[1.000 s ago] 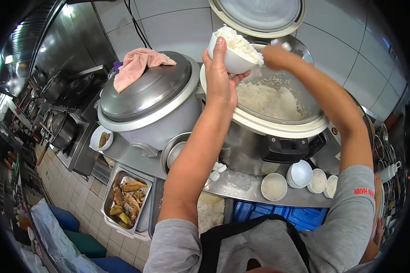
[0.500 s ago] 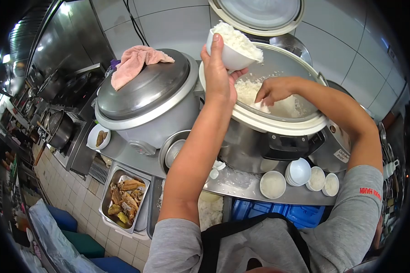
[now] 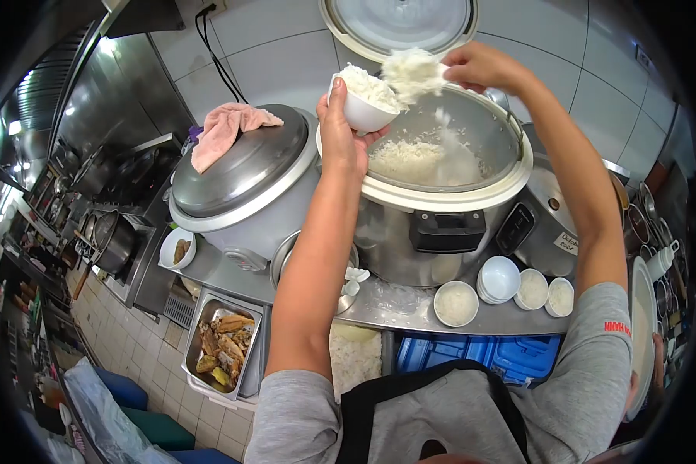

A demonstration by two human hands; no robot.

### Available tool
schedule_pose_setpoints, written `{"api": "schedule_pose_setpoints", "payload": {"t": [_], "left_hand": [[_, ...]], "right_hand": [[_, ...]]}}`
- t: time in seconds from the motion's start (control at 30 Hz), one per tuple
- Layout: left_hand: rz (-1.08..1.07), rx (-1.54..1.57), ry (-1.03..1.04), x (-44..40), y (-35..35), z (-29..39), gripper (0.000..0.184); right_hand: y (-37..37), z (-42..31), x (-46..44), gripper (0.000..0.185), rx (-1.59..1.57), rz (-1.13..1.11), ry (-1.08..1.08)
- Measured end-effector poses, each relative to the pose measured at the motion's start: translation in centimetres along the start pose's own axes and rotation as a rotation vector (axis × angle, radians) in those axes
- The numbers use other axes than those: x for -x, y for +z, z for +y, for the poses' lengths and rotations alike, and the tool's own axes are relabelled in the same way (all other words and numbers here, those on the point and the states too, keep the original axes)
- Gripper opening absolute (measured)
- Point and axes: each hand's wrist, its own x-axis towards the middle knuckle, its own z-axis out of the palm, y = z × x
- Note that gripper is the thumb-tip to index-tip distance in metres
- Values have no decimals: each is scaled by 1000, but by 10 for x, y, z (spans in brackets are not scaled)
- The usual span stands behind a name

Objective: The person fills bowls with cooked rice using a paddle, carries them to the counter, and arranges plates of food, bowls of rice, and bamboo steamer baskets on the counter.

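Observation:
A white bowl (image 3: 367,116) heaped with cooked rice is tilted in my left hand (image 3: 342,131), thumb on its rim and fingers underneath. My right hand (image 3: 475,66) is closed on a rice paddle, mostly hidden by my fingers and by a clump of rice (image 3: 414,73) on it. This load is just right of the bowl, above the open rice cooker (image 3: 441,197). Inside the cooker lies more white rice (image 3: 406,161), with grains stuck to the wall.
A closed cooker (image 3: 243,166) with a pink cloth (image 3: 228,135) stands to the left. On the steel counter are rice-filled bowls (image 3: 456,304) and stacked white bowls (image 3: 499,278). Below are a tray of cooked food (image 3: 224,348) and blue containers (image 3: 479,352). The cooker's raised lid (image 3: 402,23) is behind.
My right hand has risen out of the cooker, bringing up a load of rice beside the bowl. My left hand still holds the bowl. The view has shifted somewhat.

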Motion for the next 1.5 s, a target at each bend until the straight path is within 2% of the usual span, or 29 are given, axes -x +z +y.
{"api": "schedule_pose_setpoints", "payload": {"t": [0.07, 0.13, 0.2, 0.23, 0.3, 0.33, 0.4, 0.43, 0.53, 0.6, 0.63, 0.73, 0.77, 0.83, 0.9, 1.07, 1.13, 1.17, 1.23, 1.27, 1.3, 1.37, 1.4, 1.5], "left_hand": [[4, -16, -24, -3, -1, -2, 60], [-20, -22, -22, -7, -4, -4, 68], [-13, -15, -33, -8, -5, -4, 69], [-7, -10, -48, -8, -6, -4, 69], [17, -20, -66, -5, -2, -1, 62], [35, -31, -83, -3, -1, 0, 57], [-4, -5, -80, -1, 0, 2, 58], [-49, 20, -79, -1, 1, 2, 59], [-88, -4, -68, 0, 1, 2, 62], [-96, -8, -74, -1, 0, 2, 63], [-105, -14, -82, -1, -1, 1, 63], [-106, 46, -104, 1, 0, 4, 64], [-104, 43, -98, 0, -1, 5, 64], [-134, 203, -154, -2, -3, 5, 67], [-109, 207, -161, -4, -2, 5, 70], [-206, 161, -178, -4, -5, 6, 67], [-186, 141, -152, 0, -1, 8, 66], [-167, 123, -127, 2, 1, 10, 66], [-200, 103, -107, 4, 2, 13, 65], [-231, 90, -89, 5, 2, 13, 64], [-197, 93, -95, 5, 4, 11, 63], [-181, 62, -108, 6, 4, 12, 63], [-169, 33, -123, 7, 4, 12, 64], [-169, 65, -103, 7, 3, 11, 64]], "right_hand": [[22, -24, 7, 36, 40, 51, 5], [50, -49, 24, 49, 414, 42, -133], [105, -18, 12, 52, 497, 444, -567], [106, -27, 23, 52, 496, 442, -569], [105, -52, 42, 54, 422, 255, -340], [103, -33, 29, 55, 473, 318, -484], [65, -31, 21, 57, 374, 152, -501], [41, -51, 30, 56, 322, 23, -317], [28, -63, 39, 55, 359, 104, -362], [50, -55, 38, 56, 485, 197, -570], [55, -59, 45, 57, 537, 86, -400], [60, -53, 43, 58, 496, 116, -419], [56, -51, 41, 60, 471, 176, -516], [50, -45, 43, 59, 431, 240, -558], [50, -35, 44, 55, 382, 358, -667], [71, -13, 36, 59, 409, 369, -697], [66, -15, 38, 58, 314, 249, -700], [59, -14, 35, 58, 263, 265, -769], [37, -14, 31, 57, 78, 200, -681], [19, -19, 28, 53, 3, 82, -481], [15, -27, 32, 53, 2, 79, -484], [15, -39, 38, 52, 61, -107, -342], [19, -28, 28, 51, 172, -61, -603], [24, -22, 17, 50, 177, -43, -687]]}}
